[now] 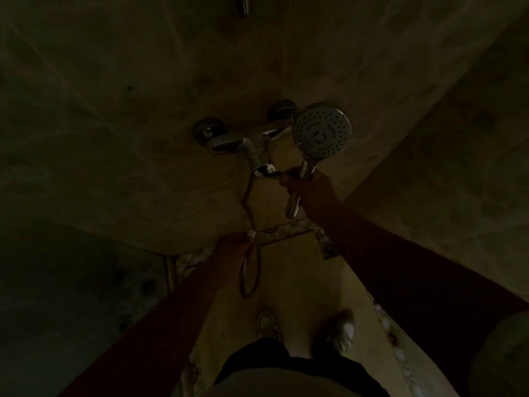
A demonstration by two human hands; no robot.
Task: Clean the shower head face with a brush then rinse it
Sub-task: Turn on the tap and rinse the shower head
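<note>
The shower head (pixel 322 130) is up in front of the wall, its round nozzle face turned toward the camera, just right of the tap (pixel 252 144). Its handle runs down and slightly left from the face into the right hand (pixel 309 184), whose fingers wrap around the handle below the neck, so the long axis stands nearly upright, face at the top. The chrome end of the handle pokes out beneath that fist. The same hand sits right against the tip of the tap's lever (pixel 264 169); whether a finger actually touches it is too dark to say.

Lower down, the left hand (pixel 233 252) is at the hose (pixel 249 270), apparently gripping it near a metal fitting, with the hose looping below and climbing back toward the tap. It is dim there, so the grip is a best reading.

No brush shows anywhere, and no water runs from the nozzles. With the right hand close by the lever and the face held clear, this looks like the rinse stage or a set-up for it. The right hand is far nearer the face; the left is well below. Two shoes (pixel 340 329) stand on the shower floor (pixel 297 270).
</note>
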